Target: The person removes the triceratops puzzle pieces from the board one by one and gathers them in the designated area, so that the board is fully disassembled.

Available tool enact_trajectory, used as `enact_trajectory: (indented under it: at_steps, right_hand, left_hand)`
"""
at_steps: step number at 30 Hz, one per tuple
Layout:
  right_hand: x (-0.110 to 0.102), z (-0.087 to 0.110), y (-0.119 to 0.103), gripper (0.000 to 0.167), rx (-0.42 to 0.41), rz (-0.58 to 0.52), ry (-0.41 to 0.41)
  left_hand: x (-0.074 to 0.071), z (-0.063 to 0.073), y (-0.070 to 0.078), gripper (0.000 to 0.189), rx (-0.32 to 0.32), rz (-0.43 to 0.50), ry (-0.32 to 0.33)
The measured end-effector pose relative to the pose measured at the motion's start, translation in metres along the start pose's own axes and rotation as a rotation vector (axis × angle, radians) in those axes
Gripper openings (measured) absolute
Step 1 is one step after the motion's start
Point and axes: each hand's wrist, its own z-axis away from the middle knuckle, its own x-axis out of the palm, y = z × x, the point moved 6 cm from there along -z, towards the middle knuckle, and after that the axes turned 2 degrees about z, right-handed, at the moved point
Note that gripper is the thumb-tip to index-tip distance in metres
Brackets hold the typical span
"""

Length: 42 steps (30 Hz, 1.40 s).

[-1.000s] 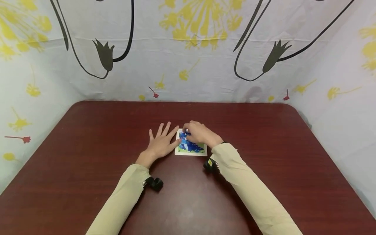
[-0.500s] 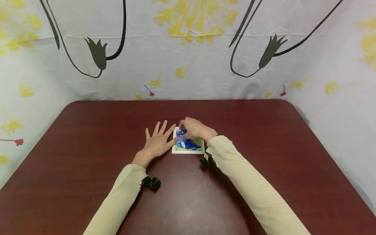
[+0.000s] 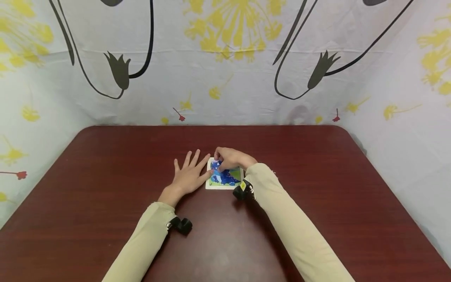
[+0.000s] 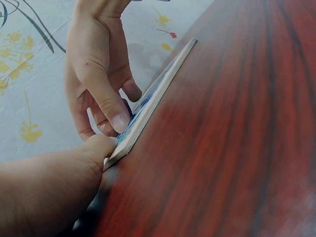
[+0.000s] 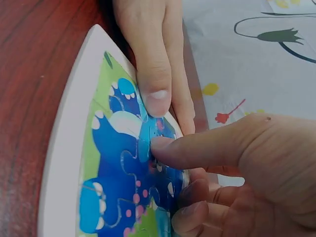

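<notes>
A small jigsaw puzzle in a white frame [image 3: 220,187] lies on the table, showing a blue spotted dinosaur on green. My left hand [image 3: 186,178] rests flat at its left side with fingers spread. Its thumb [image 5: 157,101] presses on the picture near the frame's edge. From above, my right hand [image 3: 232,158] reaches over the upper part of the puzzle. Its thumb and curled fingers pinch a dark blue puzzle piece [image 4: 128,105] that stands tilted up from the picture; the fingers mostly hide it. Several joined pieces [image 5: 116,158] show below that hand.
The dark red wooden table [image 3: 105,196] spreads out around both arms. Behind and beside it hangs a white cloth [image 3: 158,90] with yellow and grey plant prints. A black camera [image 3: 184,226] is strapped to the left wrist, another camera [image 3: 239,192] to the right.
My right wrist has moved slightly left and lower over the frame's right edge, its fingers still at the upper part of the picture. My left hand stays in place. The head view has shifted slightly.
</notes>
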Motion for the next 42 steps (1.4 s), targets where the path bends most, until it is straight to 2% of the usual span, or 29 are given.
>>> enact_trajectory:
  at_steps: [6,13,15,21,25,30,34,38,42]
  right_hand:
    - [-0.006,0.005,0.004,0.033,-0.007,0.006,0.008]
    - [-0.009,0.011,0.008,0.035,-0.066,0.001,0.147]
    - [-0.008,0.012,0.006,0.033,-0.089,0.029,0.189]
    - [0.0,0.014,-0.002,0.029,-0.18,0.151,0.244]
    - [-0.007,0.019,0.002,0.025,-0.21,0.143,0.304]
    - [-0.027,0.038,0.028,0.027,-0.221,0.056,0.393]
    - [-0.043,0.055,0.063,0.032,-0.142,-0.041,0.453]
    - [-0.044,0.065,0.089,0.029,-0.064,-0.084,0.419]
    - [-0.037,0.067,0.098,0.027,-0.043,-0.087,0.358]
  left_hand:
    - [-0.002,-0.002,0.007,0.066,0.013,-0.003,0.015]
    - [-0.004,-0.005,0.012,0.067,0.033,-0.012,0.017]
    - [-0.002,-0.003,0.012,0.067,0.033,-0.004,0.023]
    - [0.007,0.004,0.008,0.068,0.014,0.006,0.014]
    - [0.006,0.004,0.009,0.064,0.026,0.022,0.029]
    - [0.001,0.003,0.008,0.065,0.035,0.02,0.037]
    - [-0.002,0.003,0.007,0.066,0.04,0.018,0.056]
    - [-0.003,0.004,0.005,0.066,0.04,0.023,0.065]
    - [-0.003,0.004,0.004,0.067,0.036,0.015,0.069]
